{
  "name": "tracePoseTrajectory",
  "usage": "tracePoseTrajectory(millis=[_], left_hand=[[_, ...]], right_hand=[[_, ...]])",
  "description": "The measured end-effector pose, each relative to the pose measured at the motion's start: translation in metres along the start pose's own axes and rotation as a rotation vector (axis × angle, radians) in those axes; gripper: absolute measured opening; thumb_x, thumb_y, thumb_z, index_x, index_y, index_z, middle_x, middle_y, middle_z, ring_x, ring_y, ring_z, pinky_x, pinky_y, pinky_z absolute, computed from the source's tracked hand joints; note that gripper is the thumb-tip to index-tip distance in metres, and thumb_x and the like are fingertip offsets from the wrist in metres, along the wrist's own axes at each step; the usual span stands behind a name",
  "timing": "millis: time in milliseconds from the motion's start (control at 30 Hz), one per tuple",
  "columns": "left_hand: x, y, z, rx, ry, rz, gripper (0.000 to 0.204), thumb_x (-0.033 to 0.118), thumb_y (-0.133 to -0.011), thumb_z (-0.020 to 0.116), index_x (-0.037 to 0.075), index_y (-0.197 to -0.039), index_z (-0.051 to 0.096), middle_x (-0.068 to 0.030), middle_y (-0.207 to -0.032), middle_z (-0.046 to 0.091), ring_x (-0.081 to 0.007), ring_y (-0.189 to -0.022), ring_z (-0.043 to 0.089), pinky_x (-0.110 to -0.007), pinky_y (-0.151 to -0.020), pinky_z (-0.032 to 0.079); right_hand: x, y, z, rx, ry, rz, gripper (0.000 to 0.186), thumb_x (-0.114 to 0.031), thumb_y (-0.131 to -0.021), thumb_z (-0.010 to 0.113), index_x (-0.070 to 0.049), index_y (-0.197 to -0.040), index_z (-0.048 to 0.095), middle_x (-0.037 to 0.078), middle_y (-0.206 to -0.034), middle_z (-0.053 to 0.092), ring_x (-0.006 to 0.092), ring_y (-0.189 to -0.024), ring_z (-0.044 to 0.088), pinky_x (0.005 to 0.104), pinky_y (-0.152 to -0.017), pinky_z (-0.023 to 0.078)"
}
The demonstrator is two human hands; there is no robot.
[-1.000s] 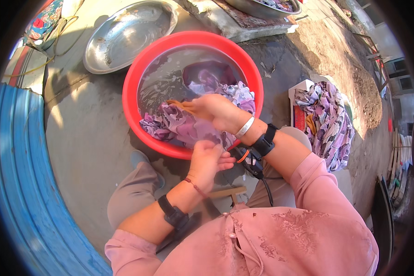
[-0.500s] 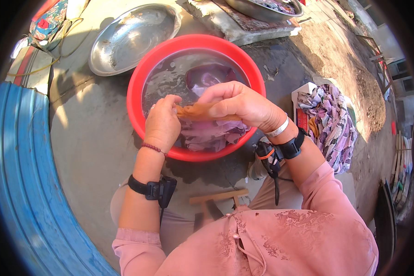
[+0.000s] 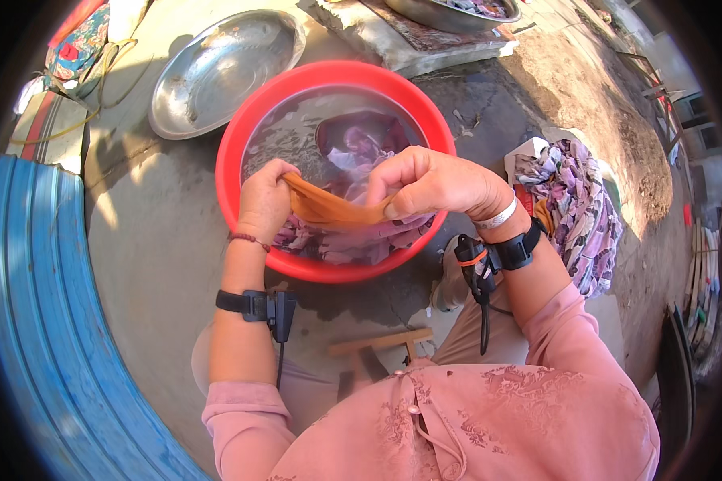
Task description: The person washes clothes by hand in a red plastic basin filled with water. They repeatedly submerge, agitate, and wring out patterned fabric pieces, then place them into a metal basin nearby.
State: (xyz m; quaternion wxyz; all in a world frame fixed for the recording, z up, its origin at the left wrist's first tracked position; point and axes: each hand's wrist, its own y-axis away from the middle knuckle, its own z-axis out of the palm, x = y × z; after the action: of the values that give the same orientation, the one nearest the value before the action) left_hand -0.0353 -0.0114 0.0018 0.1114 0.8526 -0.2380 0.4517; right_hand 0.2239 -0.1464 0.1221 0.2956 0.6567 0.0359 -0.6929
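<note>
Between my two hands a small orange-brown cloth (image 3: 334, 210) is stretched and sags a little in the middle. My left hand (image 3: 265, 199) is closed on one end, my right hand (image 3: 437, 186) pinches the other. Both are above a red plastic basin (image 3: 231, 160) holding cloudy water. In the basin a purple-and-white patterned cloth (image 3: 377, 243) bunches at the near side, partly hidden by the orange cloth. Farther back a darker purple piece (image 3: 361, 136) lies partly under water.
A shallow metal basin (image 3: 225, 72) rests on the ground at far left. At right, a heap of patterned fabric (image 3: 573, 208) lies over a box. Another metal basin (image 3: 457, 18) with cloth stands on a slab (image 3: 413, 52). Blue corrugated sheeting (image 3: 44, 305) runs along the left.
My hands have moved apart, the left one going left. The orange cloth, bunched before, is now spread between them.
</note>
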Motion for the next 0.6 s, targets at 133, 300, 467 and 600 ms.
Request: tracePoseTrajectory(millis=[133, 300, 467, 600], left_hand=[[0.051, -0.015, -0.026, 0.247, 0.51, -0.108, 0.011, 0.003, -0.1, 0.055, 0.002, -0.102, 0.065, -0.005, -0.091, 0.069, -0.0106, -0.077, 0.064, -0.024, -0.066, 0.051], [0.102, -0.017, -0.045, 0.335, 0.633, 0.158, 0.007, 0.003, -0.101, 0.057, 0.002, -0.103, 0.064, -0.003, -0.09, 0.068, -0.007, -0.072, 0.06, -0.022, -0.061, 0.048], [0.159, 0.017, 0.012, 0.075, 0.459, 0.228, 0.009, 0.002, -0.098, 0.062, 0.001, -0.107, 0.063, -0.001, -0.091, 0.065, -0.0061, -0.078, 0.058, -0.023, -0.068, 0.049], [0.135, 0.026, 0.035, -0.158, 0.33, 0.354, 0.019, -0.002, -0.091, 0.064, 0.002, -0.11, 0.063, -0.0009, -0.092, 0.064, -0.0084, -0.082, 0.06, -0.025, -0.076, 0.052]], right_hand=[[0.005, -0.001, -0.008, 0.166, -0.015, -0.022, 0.018, -0.012, -0.086, 0.062, -0.002, -0.1, 0.07, -0.004, -0.088, 0.063, 0.007, -0.078, 0.057, 0.0236, -0.069, 0.048], [-0.009, -0.004, 0.0, 0.372, 0.137, -0.012, 0.061, -0.027, -0.087, 0.08, -0.003, -0.136, 0.053, 0.008, -0.096, 0.067, 0.0127, -0.094, 0.063, 0.0296, -0.082, 0.051], [0.036, -0.031, 0.011, 0.502, 0.589, -0.495, 0.066, -0.027, -0.079, 0.084, -0.007, -0.134, 0.054, 0.013, -0.097, 0.067, 0.0295, -0.093, 0.066, 0.0373, -0.086, 0.053], [0.052, -0.03, 0.018, 0.386, 0.69, -0.35, 0.02, -0.018, -0.087, 0.073, -0.002, -0.097, 0.069, 0.014, -0.097, 0.072, 0.031, -0.092, 0.069, 0.0398, -0.083, 0.054]])
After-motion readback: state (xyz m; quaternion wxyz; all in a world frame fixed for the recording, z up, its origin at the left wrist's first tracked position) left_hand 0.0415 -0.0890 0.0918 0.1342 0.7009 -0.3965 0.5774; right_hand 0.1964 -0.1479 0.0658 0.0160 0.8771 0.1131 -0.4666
